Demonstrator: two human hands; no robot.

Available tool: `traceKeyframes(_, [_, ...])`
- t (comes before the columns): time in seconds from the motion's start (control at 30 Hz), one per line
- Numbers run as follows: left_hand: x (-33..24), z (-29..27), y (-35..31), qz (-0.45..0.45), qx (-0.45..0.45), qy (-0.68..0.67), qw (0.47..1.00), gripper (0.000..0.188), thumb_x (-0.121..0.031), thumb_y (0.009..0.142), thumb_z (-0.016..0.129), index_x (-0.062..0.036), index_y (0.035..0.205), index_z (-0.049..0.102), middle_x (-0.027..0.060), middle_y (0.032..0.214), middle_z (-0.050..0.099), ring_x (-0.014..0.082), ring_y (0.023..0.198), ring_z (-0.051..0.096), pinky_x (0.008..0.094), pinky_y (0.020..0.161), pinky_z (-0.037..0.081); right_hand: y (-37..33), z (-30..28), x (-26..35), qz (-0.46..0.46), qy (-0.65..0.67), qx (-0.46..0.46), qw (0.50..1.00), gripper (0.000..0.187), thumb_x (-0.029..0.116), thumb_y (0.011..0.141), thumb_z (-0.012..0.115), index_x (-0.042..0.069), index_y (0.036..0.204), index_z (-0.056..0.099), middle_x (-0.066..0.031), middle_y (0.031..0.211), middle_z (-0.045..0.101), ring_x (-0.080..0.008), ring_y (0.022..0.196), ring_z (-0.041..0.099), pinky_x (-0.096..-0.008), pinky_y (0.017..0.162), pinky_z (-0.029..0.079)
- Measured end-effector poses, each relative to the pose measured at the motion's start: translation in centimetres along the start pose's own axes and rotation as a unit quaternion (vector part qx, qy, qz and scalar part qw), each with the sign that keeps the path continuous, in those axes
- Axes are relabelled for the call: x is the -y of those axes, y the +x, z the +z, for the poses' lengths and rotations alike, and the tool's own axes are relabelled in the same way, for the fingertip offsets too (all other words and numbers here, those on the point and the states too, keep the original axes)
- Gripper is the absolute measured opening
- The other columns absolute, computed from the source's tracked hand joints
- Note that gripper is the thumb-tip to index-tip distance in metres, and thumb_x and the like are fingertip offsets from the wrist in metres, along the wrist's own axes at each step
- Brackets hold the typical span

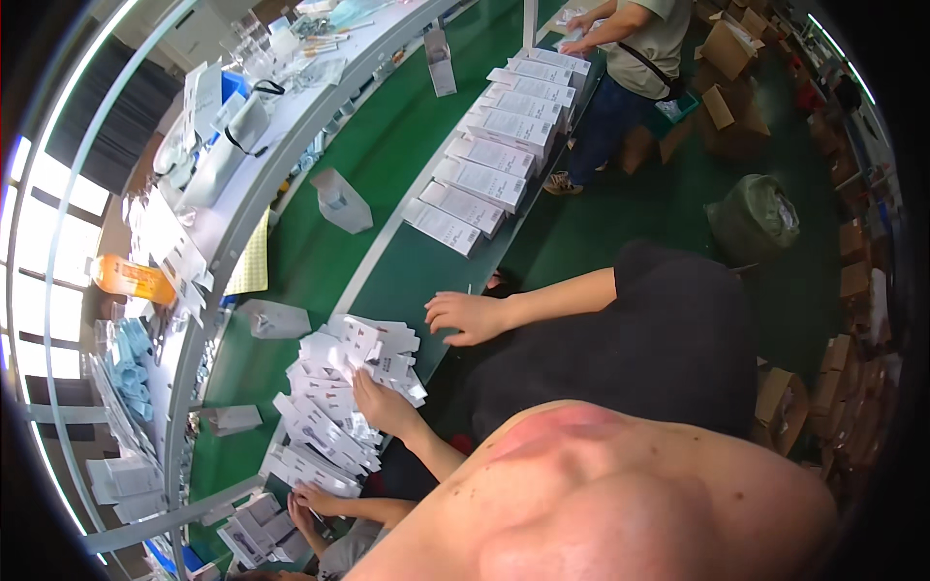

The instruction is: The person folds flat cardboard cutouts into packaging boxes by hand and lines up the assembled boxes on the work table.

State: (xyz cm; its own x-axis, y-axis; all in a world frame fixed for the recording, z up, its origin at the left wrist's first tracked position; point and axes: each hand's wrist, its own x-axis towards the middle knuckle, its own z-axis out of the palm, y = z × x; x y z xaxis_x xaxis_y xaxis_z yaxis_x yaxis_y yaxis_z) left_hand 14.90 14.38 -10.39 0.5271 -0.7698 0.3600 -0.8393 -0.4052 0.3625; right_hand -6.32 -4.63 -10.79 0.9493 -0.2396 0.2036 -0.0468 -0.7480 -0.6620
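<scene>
A heap of flat, unfolded white cartons (329, 426) lies on the green work surface in front of me. My left hand (385, 402) is at the heap's near side, its fingers closed on a white carton (373, 341) near the top; the fingertips are partly lost against the white card. My right hand (467, 318) is at the near edge of the surface, between the heap and a row of made-up white boxes (475, 179). Its fingers are bent and apart, with nothing in them.
A co-worker's hands (312, 505) work at the heap's lower end, near small white boxes (257, 533). Another person (620, 77) stands by the far boxes. Single white boxes (341, 201) stand on the green belt. Beyond is a cluttered bench with an orange bottle (134, 279).
</scene>
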Motion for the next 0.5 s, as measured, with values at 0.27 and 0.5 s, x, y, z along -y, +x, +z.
traceKeyframes(0.27, [-11.2, -6.8, 1.2, -0.139, 0.116, -0.512, 0.839, 0.034, 0.005, 0.090, 0.058, 0.0028, 0.123, 0.062, 0.0196, 0.104, 0.069, 0.0226, 0.085, 0.067, 0.0283, 0.073, 0.052, 5.0, -4.5, 4.4, -0.076, -0.105, -0.143, 0.981, 0.111, 0.041, 0.057, 0.092, 0.014, 0.152, 0.039, -0.0244, 0.165, 0.011, -0.0503, 0.148, 0.018, -0.0645, 0.118, 0.018])
traceKeyframes(0.5, [-6.8, -6.1, 2.1, -0.202, 0.212, -0.459, 0.839, 0.042, 0.004, 0.087, 0.063, 0.0025, 0.129, 0.060, 0.0180, 0.102, 0.068, 0.0184, 0.089, 0.064, 0.0227, 0.075, 0.050, 3.7, -6.2, 4.9, -0.124, -0.090, -0.070, 0.986, 0.124, 0.041, 0.046, 0.095, 0.014, 0.152, 0.037, -0.0256, 0.163, 0.017, -0.0521, 0.145, 0.021, -0.0692, 0.115, 0.015])
